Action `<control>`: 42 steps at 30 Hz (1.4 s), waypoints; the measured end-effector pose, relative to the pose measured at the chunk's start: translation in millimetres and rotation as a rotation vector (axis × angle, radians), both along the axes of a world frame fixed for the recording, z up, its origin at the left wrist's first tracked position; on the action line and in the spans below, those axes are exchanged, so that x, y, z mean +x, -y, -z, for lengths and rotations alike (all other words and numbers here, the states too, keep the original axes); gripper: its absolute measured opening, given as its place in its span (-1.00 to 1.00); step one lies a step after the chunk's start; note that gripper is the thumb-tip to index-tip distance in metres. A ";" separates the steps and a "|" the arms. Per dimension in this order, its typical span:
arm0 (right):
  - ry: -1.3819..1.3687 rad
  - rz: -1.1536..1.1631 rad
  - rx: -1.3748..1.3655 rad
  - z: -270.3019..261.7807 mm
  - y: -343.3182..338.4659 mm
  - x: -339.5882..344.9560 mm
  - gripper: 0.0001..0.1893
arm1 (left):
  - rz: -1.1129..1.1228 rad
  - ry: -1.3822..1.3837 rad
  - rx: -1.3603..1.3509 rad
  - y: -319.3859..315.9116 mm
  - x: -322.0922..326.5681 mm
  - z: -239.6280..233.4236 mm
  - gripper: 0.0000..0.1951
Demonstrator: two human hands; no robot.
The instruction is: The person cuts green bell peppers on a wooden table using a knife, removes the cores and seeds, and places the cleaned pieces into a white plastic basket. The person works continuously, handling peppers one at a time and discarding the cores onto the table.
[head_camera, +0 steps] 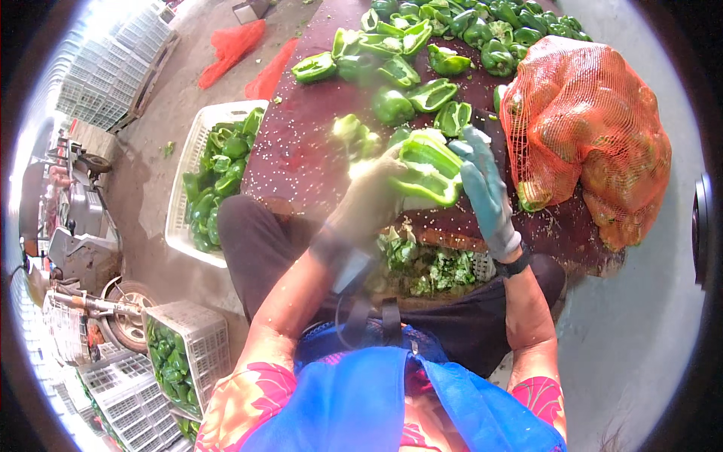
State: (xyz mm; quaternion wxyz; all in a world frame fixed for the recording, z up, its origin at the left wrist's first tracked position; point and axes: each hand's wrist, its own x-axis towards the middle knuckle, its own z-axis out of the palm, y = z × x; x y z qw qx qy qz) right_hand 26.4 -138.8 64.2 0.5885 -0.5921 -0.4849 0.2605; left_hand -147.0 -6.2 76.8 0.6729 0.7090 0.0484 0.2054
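An opened green bell pepper is in my left hand, its pale inner ribs facing up. A blurred patch over my left hand hides its fingers in part. My right hand, in a teal and white glove, is at the pepper's right edge with its fingers stretched out. Whether the fingertips touch the pepper is hard to tell. A blurred pale-green piece lies just beyond my left hand. Cut pepper halves and a whole-looking green pepper rest on the dark red tabletop, which is sprinkled with seeds.
An orange mesh sack of produce stands on the table's right side. More peppers are heaped at the far end. A white crate of pepper pieces sits left; below the table edge are green scraps. A motorbike wheel and stacked crates are farther left.
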 end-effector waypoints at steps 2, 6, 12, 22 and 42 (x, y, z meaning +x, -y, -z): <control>-0.251 -0.074 -0.126 7.7 -6.3 -4.3 -0.42 | -0.066 -0.002 0.086 -0.9 -1.5 8.9 -0.43; -0.688 -0.068 -0.220 11.7 -11.1 -4.2 -0.61 | -0.417 -0.049 -0.160 11.2 6.6 16.4 -0.57; -0.499 -0.065 -0.180 19.7 -12.0 -3.6 -0.61 | -0.535 -0.327 1.102 19.0 -1.1 1.6 -0.59; -0.463 -0.047 -0.199 23.6 -10.3 -7.0 -0.64 | -0.136 -0.303 1.040 4.7 15.0 24.8 -0.79; -0.348 0.098 0.059 2.5 -2.6 8.0 -0.66 | -0.723 -0.404 0.785 -14.0 -46.2 15.4 -0.63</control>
